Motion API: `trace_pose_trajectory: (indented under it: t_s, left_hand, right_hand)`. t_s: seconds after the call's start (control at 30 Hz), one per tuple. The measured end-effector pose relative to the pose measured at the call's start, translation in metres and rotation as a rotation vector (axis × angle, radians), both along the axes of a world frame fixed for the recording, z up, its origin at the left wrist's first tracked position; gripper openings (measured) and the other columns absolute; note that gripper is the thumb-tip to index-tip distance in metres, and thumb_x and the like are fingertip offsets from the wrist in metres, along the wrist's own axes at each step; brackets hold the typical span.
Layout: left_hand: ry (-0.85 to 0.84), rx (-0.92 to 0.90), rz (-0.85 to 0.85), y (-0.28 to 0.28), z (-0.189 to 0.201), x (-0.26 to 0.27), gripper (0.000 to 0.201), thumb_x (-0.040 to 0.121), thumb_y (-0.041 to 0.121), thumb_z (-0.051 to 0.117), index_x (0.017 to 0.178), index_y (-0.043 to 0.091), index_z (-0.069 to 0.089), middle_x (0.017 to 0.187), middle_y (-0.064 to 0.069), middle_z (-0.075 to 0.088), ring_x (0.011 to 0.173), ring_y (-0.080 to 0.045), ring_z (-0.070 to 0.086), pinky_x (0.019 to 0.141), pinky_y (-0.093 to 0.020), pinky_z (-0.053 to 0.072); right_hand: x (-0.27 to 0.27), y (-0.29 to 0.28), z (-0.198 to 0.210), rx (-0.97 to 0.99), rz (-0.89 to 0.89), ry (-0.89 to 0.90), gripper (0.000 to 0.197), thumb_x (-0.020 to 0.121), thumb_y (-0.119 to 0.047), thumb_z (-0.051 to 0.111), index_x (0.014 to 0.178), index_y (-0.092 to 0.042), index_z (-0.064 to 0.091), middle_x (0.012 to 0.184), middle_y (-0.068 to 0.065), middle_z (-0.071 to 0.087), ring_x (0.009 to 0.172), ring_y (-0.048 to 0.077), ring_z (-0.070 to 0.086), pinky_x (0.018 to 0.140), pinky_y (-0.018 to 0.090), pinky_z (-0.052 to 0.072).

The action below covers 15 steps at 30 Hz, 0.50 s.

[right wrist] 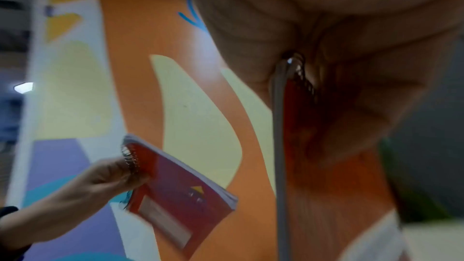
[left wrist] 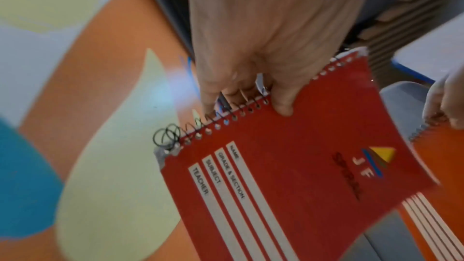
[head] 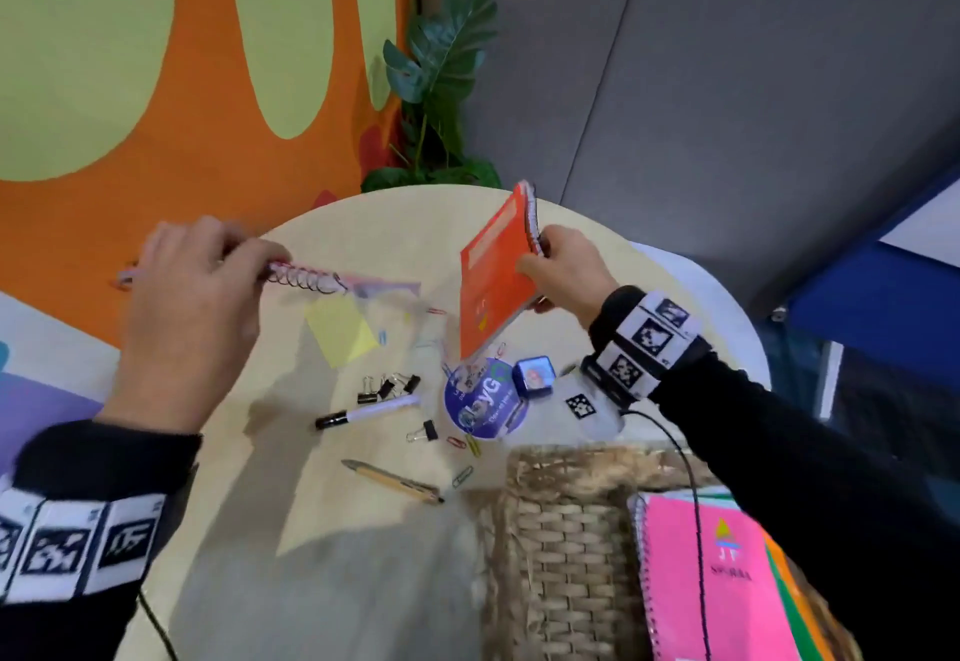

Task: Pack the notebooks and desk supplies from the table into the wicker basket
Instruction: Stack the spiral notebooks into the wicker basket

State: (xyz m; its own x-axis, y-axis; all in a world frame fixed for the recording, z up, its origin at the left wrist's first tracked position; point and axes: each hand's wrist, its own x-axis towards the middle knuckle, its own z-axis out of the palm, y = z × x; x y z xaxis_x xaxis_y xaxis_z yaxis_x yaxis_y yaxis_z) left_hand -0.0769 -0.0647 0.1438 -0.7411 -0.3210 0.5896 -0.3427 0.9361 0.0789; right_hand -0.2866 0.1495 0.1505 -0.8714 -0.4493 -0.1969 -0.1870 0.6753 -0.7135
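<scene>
My left hand (head: 244,265) pinches a red spiral notebook (left wrist: 301,166) by its wire-bound edge and holds it in the air over the table's left side; the head view shows it edge-on and blurred. Over the table's far middle, my right hand (head: 545,268) grips an orange spiral notebook (head: 493,276) by its spine, cover tilted towards me. The right wrist view shows the red notebook (right wrist: 180,186) in the left hand (right wrist: 120,172). A wicker basket (head: 561,530) stands at the near right with a pink notebook (head: 717,582) and other notebooks inside.
On the round table (head: 322,530) lie yellow sticky notes (head: 343,330), binder clips (head: 387,385), a marker (head: 369,411), a wooden pen (head: 389,481), a blue round disc (head: 485,400), a small blue cube (head: 534,377) and scattered paper clips. A plant (head: 436,89) stands behind.
</scene>
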Motion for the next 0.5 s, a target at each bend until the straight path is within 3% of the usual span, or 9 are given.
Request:
trace_pose_trajectory:
  t_s: [0.03, 0.07, 0.13, 0.17, 0.23, 0.27, 0.37, 0.43, 0.5]
  left_hand:
    - [0.011, 0.107, -0.01, 0.012, -0.002, 0.01, 0.021, 0.087, 0.001, 0.053, 0.104, 0.007, 0.063, 0.094, -0.023, 0.057, 0.085, -0.04, 0.051, 0.078, -0.05, 0.04]
    - [0.015, 0.299, -0.095, 0.06, -0.023, 0.02, 0.017, 0.092, 0.009, 0.049, 0.106, 0.011, 0.059, 0.095, -0.023, 0.057, 0.086, -0.041, 0.052, 0.076, -0.051, 0.042]
    - [0.134, 0.552, 0.004, 0.069, -0.034, 0.035, 0.015, 0.098, 0.036, 0.038, 0.104, 0.028, 0.05, 0.095, -0.016, 0.061, 0.087, -0.04, 0.056, 0.076, -0.053, 0.047]
    - [0.206, 0.64, 0.042, 0.072, -0.045, 0.042, 0.017, 0.097, 0.044, 0.034, 0.104, 0.034, 0.048, 0.096, -0.005, 0.064, 0.089, -0.037, 0.058, 0.08, -0.051, 0.048]
    - [0.302, 0.762, 0.107, 0.1, -0.062, 0.058, 0.017, 0.095, 0.048, 0.034, 0.105, 0.044, 0.047, 0.099, 0.02, 0.064, 0.093, -0.019, 0.06, 0.088, -0.033, 0.047]
    - [0.325, 0.828, 0.119, 0.104, -0.07, 0.063, 0.023, 0.094, 0.05, 0.035, 0.109, 0.041, 0.05, 0.098, 0.019, 0.065, 0.089, -0.014, 0.061, 0.084, -0.028, 0.047]
    - [0.296, 0.986, 0.115, 0.124, -0.082, 0.074, 0.044, 0.091, 0.056, 0.036, 0.109, 0.017, 0.046, 0.081, -0.021, 0.058, 0.069, -0.036, 0.058, 0.067, -0.05, 0.047]
    - [0.271, 1.042, 0.089, 0.136, -0.082, 0.074, 0.026, 0.092, 0.046, 0.039, 0.108, 0.028, 0.047, 0.077, -0.018, 0.057, 0.066, -0.034, 0.056, 0.063, -0.05, 0.048]
    - [0.257, 1.087, 0.041, 0.157, -0.075, 0.075, 0.012, 0.094, 0.037, 0.042, 0.102, 0.045, 0.046, 0.077, -0.008, 0.058, 0.065, -0.026, 0.054, 0.062, -0.038, 0.046]
  right_hand:
    - [0.004, 0.02, 0.017, 0.081, 0.045, 0.121, 0.005, 0.08, -0.01, 0.05, 0.077, -0.007, 0.053, 0.077, 0.014, 0.061, 0.064, 0.034, 0.064, 0.055, 0.039, 0.059]
    - [0.028, 0.089, 0.037, 0.253, 0.044, 0.241, 0.004, 0.08, -0.011, 0.051, 0.079, -0.009, 0.055, 0.078, 0.013, 0.06, 0.07, 0.033, 0.062, 0.057, 0.038, 0.056]
    - [0.025, 0.115, 0.067, 0.316, 0.095, 0.468, 0.011, 0.08, -0.012, 0.055, 0.089, -0.013, 0.062, 0.088, 0.012, 0.067, 0.084, 0.033, 0.061, 0.071, 0.038, 0.051]
    - [0.026, 0.128, 0.083, 0.303, 0.13, 0.525, 0.018, 0.081, -0.013, 0.057, 0.096, -0.016, 0.066, 0.094, 0.011, 0.07, 0.091, 0.033, 0.062, 0.078, 0.04, 0.052]
    - [0.038, 0.159, 0.111, 0.37, 0.237, 0.617, 0.026, 0.082, -0.012, 0.061, 0.105, -0.024, 0.067, 0.099, 0.008, 0.073, 0.097, 0.031, 0.064, 0.085, 0.041, 0.052]
    - [0.044, 0.165, 0.122, 0.407, 0.315, 0.627, 0.029, 0.083, -0.011, 0.063, 0.106, -0.027, 0.067, 0.101, 0.005, 0.074, 0.097, 0.029, 0.065, 0.084, 0.039, 0.051]
    - [0.057, 0.175, 0.135, 0.66, 0.656, 0.57, 0.035, 0.082, -0.011, 0.064, 0.108, -0.035, 0.067, 0.107, -0.008, 0.071, 0.099, 0.024, 0.064, 0.079, 0.03, 0.045]
    - [0.066, 0.171, 0.122, 0.837, 0.813, 0.426, 0.035, 0.084, -0.015, 0.059, 0.108, -0.04, 0.065, 0.114, -0.015, 0.066, 0.105, 0.016, 0.06, 0.083, 0.025, 0.042]
    - [0.077, 0.171, 0.095, 0.972, 0.959, 0.298, 0.033, 0.087, -0.016, 0.054, 0.11, -0.038, 0.065, 0.12, -0.011, 0.063, 0.111, 0.018, 0.058, 0.091, 0.027, 0.045]
